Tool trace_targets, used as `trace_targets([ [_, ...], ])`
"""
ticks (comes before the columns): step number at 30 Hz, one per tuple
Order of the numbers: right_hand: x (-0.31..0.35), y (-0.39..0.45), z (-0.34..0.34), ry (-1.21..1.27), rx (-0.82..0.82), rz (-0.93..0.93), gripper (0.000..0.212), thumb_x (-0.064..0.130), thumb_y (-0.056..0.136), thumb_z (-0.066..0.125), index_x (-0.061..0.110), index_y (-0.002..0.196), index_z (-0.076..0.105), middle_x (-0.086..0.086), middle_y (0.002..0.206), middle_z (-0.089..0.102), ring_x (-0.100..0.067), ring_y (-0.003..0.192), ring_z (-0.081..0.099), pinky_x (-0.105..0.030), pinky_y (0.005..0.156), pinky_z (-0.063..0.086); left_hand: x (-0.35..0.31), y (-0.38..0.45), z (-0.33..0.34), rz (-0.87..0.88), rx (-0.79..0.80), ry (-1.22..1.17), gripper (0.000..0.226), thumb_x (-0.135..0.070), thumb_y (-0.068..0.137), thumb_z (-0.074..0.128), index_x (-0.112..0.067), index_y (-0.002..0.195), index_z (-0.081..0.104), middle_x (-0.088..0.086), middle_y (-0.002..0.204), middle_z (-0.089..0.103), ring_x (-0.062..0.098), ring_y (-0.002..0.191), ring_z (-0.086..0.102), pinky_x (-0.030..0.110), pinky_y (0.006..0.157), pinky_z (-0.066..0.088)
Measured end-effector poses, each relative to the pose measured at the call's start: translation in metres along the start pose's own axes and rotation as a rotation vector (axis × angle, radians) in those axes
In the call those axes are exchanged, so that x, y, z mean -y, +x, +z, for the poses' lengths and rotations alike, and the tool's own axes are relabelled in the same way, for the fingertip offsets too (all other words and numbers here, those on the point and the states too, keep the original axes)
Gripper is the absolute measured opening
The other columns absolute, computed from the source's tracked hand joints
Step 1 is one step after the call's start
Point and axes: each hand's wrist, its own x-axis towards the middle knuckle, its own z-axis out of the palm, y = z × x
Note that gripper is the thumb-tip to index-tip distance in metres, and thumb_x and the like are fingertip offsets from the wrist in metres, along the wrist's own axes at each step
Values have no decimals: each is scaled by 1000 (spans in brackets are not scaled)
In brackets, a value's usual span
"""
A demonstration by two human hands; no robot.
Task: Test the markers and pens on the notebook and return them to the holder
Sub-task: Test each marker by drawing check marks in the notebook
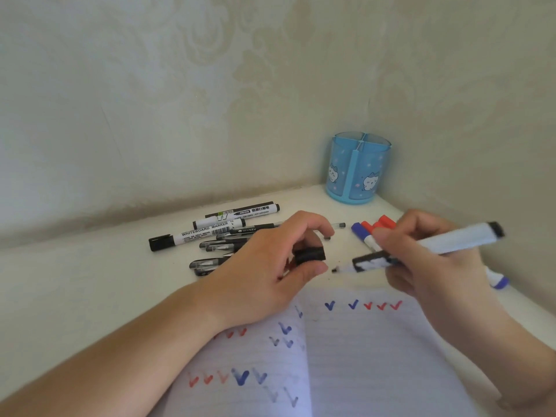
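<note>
Currently: your left hand (pixel 270 266) pinches black cap (pixel 310 255); right hand (pixel 421 254) grips uncapped marker (pixel 421 245), tip above notebook (pixel 361 356). Next: lower tip, draw 1 tick, recap. Holder (pixel 358 170) stands in corner.

1. One blue holder (pixel 358 170), far right.
2. One open notebook (pixel 346 356), near.
3. Two black whiteboard markers (pixel 210 231) lying far left.
4. One uncapped marker (pixel 421 246) and one black cap (pixel 310 254), held.

Head view, near, looking down at desk (pixel 90 281) corner.
</note>
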Motion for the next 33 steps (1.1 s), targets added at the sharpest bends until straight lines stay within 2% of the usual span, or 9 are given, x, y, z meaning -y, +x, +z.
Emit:
trace_targets([
  [2, 4, 2, -3, 134, -14, 6, 44, 6, 84, 63, 16, 46, 44, 2, 37, 33, -15, 35, 22, -22, 41, 18, 0, 0, 0, -39, -31, -30, 36, -25, 93, 65, -38, 118, 43, -18, 102, 66, 21, 84, 62, 32, 76, 50],
  [6, 3, 1, -2, 132, -15, -28, 43, 6, 86, 61, 18, 47, 48, -3, 38, 38, -18, 35, 28, -27, 44, 20, -1, 0, 1, -28, -35, -75, 35, -26, 93, 64, -38, 118, 43, -17, 102, 69, 28, 86, 68, 44, 83, 50],
  [9, 0, 1, -1, 126, 14, -34, 33, 13, 79, 67, 16, 51, 50, -3, 38, 40, -20, 36, 31, -28, 45, 24, -3, 0, 2, 14, -59, -107, 33, -24, 93, 62, -39, 117, 44, -14, 100, 70, 15, 84, 68, 31, 78, 53],
  [12, -1, -1, -1, 134, 81, -48, 35, 40, 60, 78, 16, 54, 52, -2, 39, 43, -21, 36, 34, -27, 43, 27, -7, -1, 2, 71, -43, -120, 32, -18, 95, 58, -32, 120, 45, -7, 96, 70, 0, 80, 63, 11, 74, 45],
  [15, -2, -4, 1, 92, 126, -75, 51, 58, 53, 81, 15, 58, 54, -3, 39, 45, -22, 36, 35, -27, 42, 31, -9, -2, 3, 113, -2, -71, 28, -28, 97, 51, -31, 123, 40, -8, 93, 67, 10, 87, 64, 22, 80, 50],
  [20, -3, -12, 8, 90, 127, -113, 47, 62, 57, 78, 23, 56, 50, -1, 38, 48, -21, 34, 40, -30, 43, 32, -12, -5, 5, 171, 17, -105, 19, -26, 102, 37, -25, 121, 36, 0, 74, 51, 24, 66, 44, 32, 65, 41],
  [25, -7, -19, 23, 219, 5, -203, 47, 58, 61, 76, 26, 52, 43, 1, 33, 43, -16, 29, 36, -19, 43, 35, -22, -11, 10, 115, 44, -273, 12, -29, 102, 31, -35, 113, 28, 23, 89, 57, 41, 70, 42, 54, 70, 45],
  [30, -10, -22, 29, 255, -77, -277, 34, 33, 69, 70, 26, 48, 43, -4, 32, 40, -16, 26, 35, -17, 41, 34, -24, -12, 12, 118, 30, -320, 21, -19, 100, 34, -36, 111, 28, 16, 81, 53, 31, 66, 36, 48, 63, 40],
  [33, -12, -22, 29, 241, -72, -313, 37, 39, 69, 74, 28, 50, 43, -3, 32, 41, -17, 27, 36, -18, 41, 35, -23, -12, 12, 110, 42, -319, 22, -18, 100, 36, -35, 111, 29, 16, 80, 54, 27, 66, 35, 43, 61, 39],
])
